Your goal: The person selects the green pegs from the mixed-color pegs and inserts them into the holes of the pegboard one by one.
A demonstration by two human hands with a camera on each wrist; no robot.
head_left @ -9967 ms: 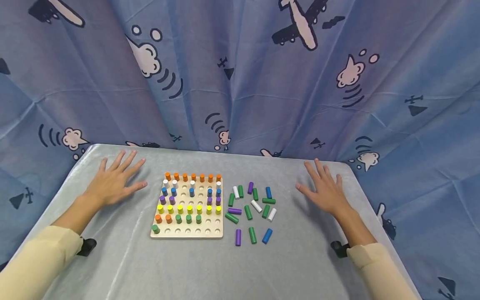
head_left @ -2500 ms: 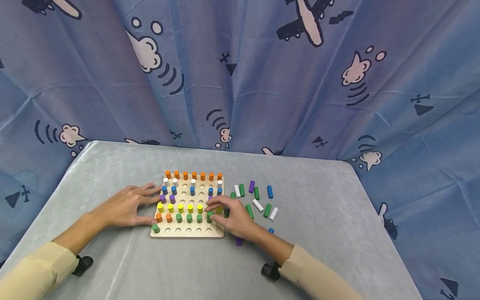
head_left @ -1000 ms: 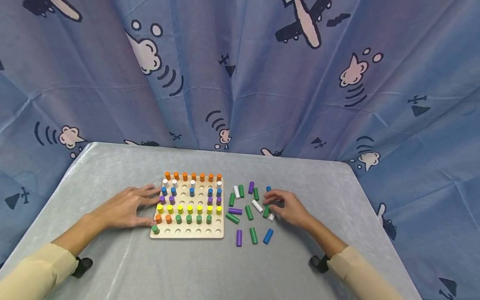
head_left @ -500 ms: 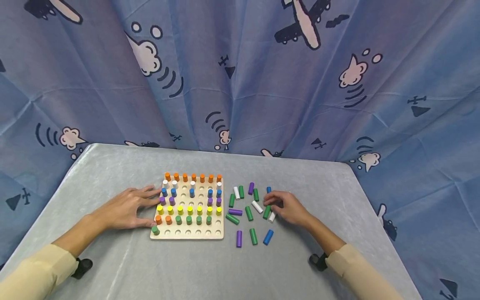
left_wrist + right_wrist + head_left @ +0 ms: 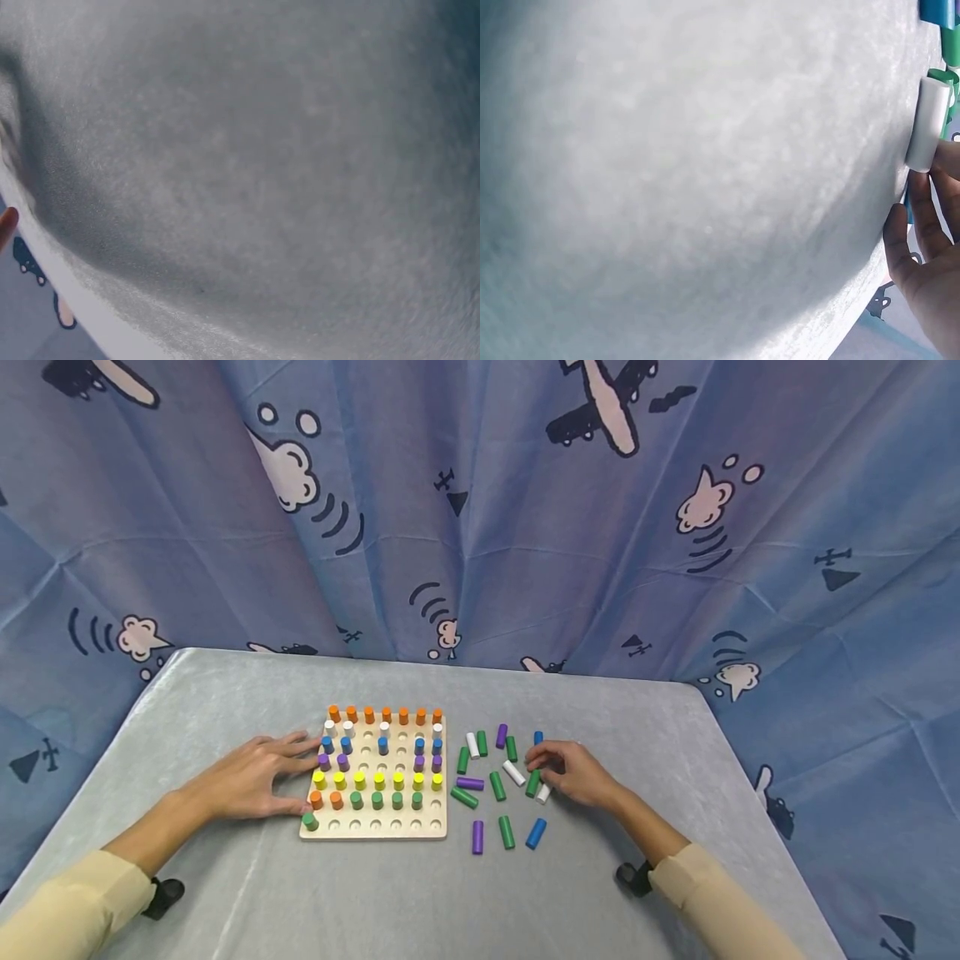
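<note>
A wooden pegboard [image 5: 375, 824] lies on the grey table with rows of orange, white, blue, purple, yellow and green pegs standing in it. My left hand [image 5: 296, 768] rests flat against the board's left edge, fingers straight. To the right of the board my right hand [image 5: 536, 762] sits among loose pegs, its fingertips and thumb curled together on a green peg that they mostly hide. A second green peg [image 5: 533, 782] and a white peg [image 5: 543, 793] lie just under that hand. In the right wrist view the white peg [image 5: 928, 124] lies beside my fingers [image 5: 915, 225].
Loose green, purple, blue and white pegs lie scattered right of the board, such as a blue one [image 5: 535, 832] and a purple one [image 5: 477, 836]. A blue patterned curtain [image 5: 480, 527] hangs behind the table. The left wrist view shows only the grey cloth [image 5: 247, 172].
Since 2.5 s ago my right hand left the board's green row and moved right to the loose pegs. Over the last second it has barely shifted. The left hand has stayed put.
</note>
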